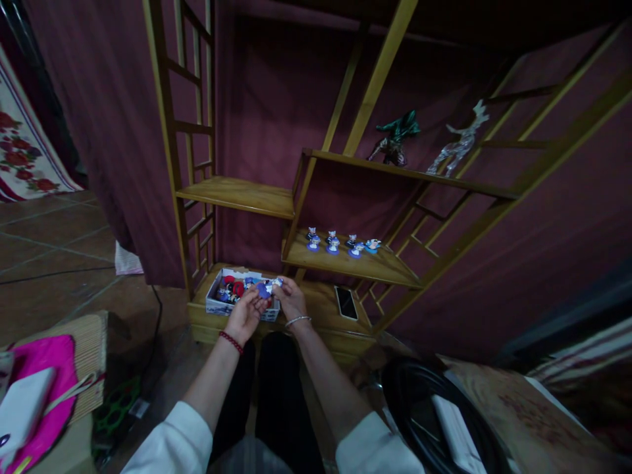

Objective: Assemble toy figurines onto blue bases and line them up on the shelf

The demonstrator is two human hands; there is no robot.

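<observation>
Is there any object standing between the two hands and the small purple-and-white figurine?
Nothing visible: the left hand and right hand already touch the figurine. The box appears behind it.

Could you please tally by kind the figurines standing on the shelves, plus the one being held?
Purple-based shelf figurines: 3
Dark figurines behind them: 3
Blue-based figurine: 1
Glassy deer figurine: 1
Green-and-brown figurine: 1
Held purple-and-white figurine: 1
Total: 10
</observation>
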